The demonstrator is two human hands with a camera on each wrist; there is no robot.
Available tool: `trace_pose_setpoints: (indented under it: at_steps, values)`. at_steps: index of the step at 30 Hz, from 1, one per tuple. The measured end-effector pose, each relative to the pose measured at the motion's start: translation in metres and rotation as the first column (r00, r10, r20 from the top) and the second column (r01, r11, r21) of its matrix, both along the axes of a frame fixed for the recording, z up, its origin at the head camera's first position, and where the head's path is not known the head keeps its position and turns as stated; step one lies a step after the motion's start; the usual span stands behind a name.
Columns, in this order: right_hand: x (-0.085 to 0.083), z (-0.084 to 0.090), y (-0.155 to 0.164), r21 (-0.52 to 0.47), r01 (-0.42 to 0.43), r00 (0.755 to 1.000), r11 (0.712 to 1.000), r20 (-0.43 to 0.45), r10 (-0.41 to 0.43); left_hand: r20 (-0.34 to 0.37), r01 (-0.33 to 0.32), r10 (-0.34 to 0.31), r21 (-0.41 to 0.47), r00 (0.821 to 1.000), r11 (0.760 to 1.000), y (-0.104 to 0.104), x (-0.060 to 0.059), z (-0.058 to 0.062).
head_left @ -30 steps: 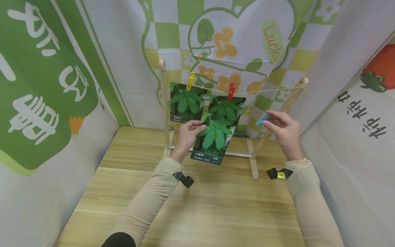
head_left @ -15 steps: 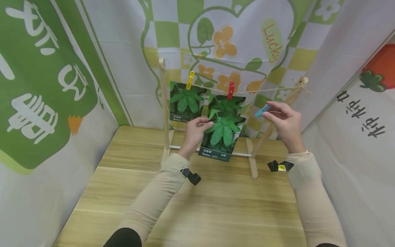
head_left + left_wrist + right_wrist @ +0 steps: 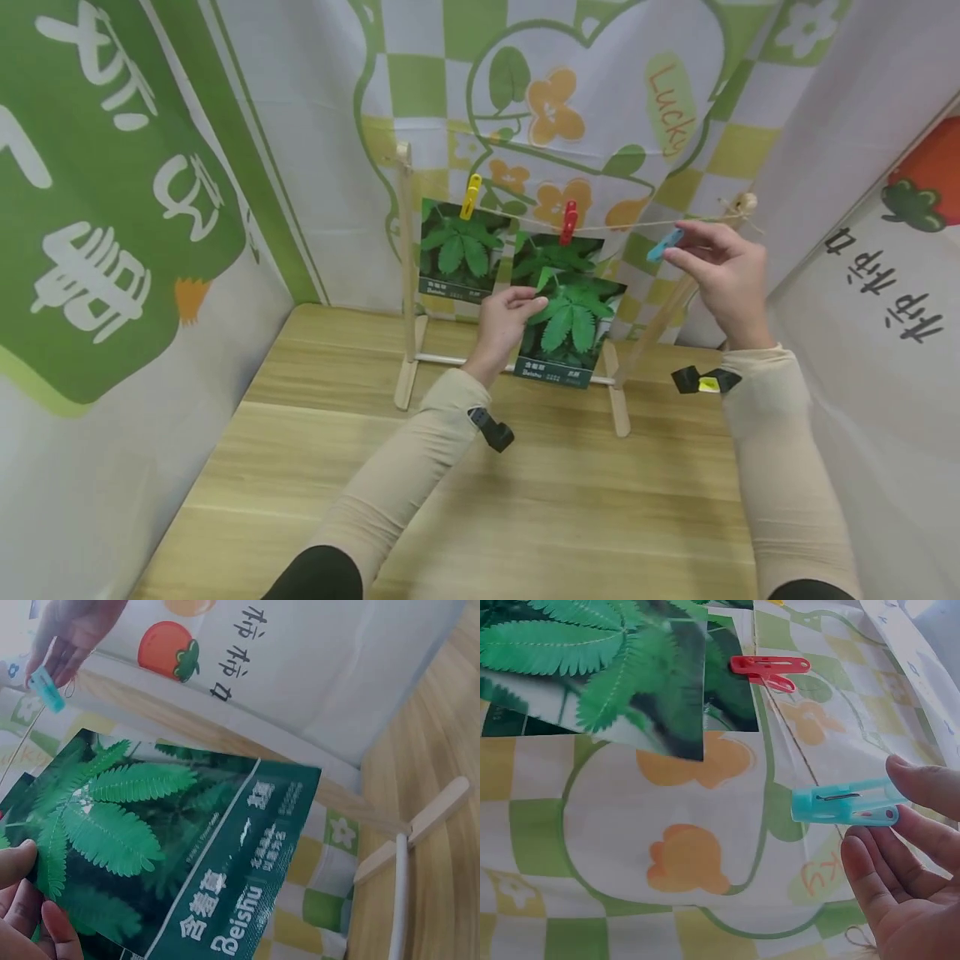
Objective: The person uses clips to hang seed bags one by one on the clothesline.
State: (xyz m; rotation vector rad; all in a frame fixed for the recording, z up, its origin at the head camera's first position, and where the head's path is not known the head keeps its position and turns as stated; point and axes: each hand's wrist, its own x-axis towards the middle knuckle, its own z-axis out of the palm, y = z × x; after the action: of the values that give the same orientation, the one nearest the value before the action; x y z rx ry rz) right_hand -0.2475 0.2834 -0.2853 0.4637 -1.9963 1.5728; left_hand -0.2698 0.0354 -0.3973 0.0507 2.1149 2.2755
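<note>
The left hand [image 3: 508, 315] pinches the loose plant card [image 3: 573, 329] at its left edge, centre frame, just below the string [image 3: 637, 223]; the right hand [image 3: 720, 267], upper right and nearer the string, pinches the blue clip [image 3: 664, 245], pointing left toward the card.

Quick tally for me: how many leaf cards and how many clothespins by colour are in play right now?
Leaf cards: 3 (two clipped on the string, one held by the left hand)
Yellow clothespin: 1
Red clothespin: 1
Blue clothespin, pinched by the right hand: 1
Total: 6
</note>
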Motion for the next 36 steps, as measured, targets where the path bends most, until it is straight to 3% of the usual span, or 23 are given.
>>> trace_pose_setpoints:
  at_steps: [9,13,17,25,36]
  values:
    - [-0.008,0.022,-0.003,0.077,-0.002,1.000,0.997,-0.029,0.004,-0.062,0.036,-0.038,-0.031,0.997,0.999,0.016,-0.006,0.005]
    - [-0.012,0.032,-0.003,0.156,0.019,0.999,0.988,-0.039,-0.013,-0.039,0.048,-0.050,-0.033,0.998,0.998,0.024,-0.009,0.008]
    - [-0.016,0.042,-0.004,0.287,0.059,0.998,0.956,-0.043,-0.049,-0.005,0.059,-0.059,-0.002,0.998,0.998,0.030,-0.011,0.011]
    - [-0.024,0.057,-0.005,0.433,0.112,0.994,0.894,-0.049,-0.101,0.013,0.082,-0.082,0.002,0.997,0.997,0.043,-0.014,0.015]
    - [-0.035,0.064,-0.008,0.553,0.149,0.988,0.819,-0.055,-0.143,0.010,0.066,-0.067,0.084,0.998,0.994,0.066,-0.017,0.026]
